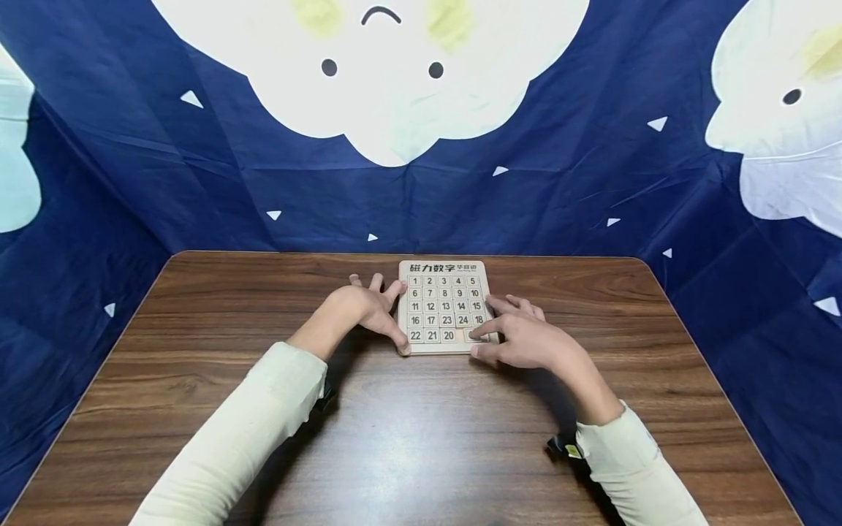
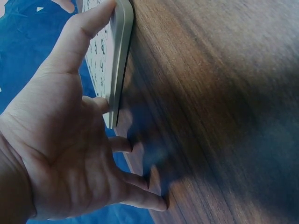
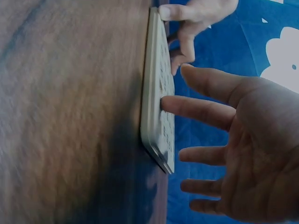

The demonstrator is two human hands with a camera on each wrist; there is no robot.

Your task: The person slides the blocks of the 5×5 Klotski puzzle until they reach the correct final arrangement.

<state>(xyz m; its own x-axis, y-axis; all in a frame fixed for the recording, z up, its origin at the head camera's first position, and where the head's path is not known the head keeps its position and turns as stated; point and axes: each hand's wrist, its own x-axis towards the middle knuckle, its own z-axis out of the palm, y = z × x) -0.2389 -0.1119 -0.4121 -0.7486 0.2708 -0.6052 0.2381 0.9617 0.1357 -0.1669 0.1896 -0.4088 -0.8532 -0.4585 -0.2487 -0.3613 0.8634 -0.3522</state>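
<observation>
A pale number sliding puzzle (image 1: 446,268) lies flat near the back of the table, its numbered tiles in rows. In the front row, tile 20 (image 1: 449,336) has an orange-edged gap to its right. My left hand (image 1: 368,305) spreads along the puzzle's left side, thumb at the front corner and index finger at the edge; its other fingers rest on the table in the left wrist view. My right hand (image 1: 529,340) reaches over the front right part. Its index finger (image 3: 198,109) touches a tile whose number is hidden, while the other fingers stay extended.
The brown wood-grain table (image 1: 395,438) has its back edge just behind the puzzle. A dark blue cloth (image 1: 329,197) with cloud faces and white triangles hangs behind and at both sides. Pale sleeves (image 1: 263,409) cover both forearms, with dark straps at the wrists.
</observation>
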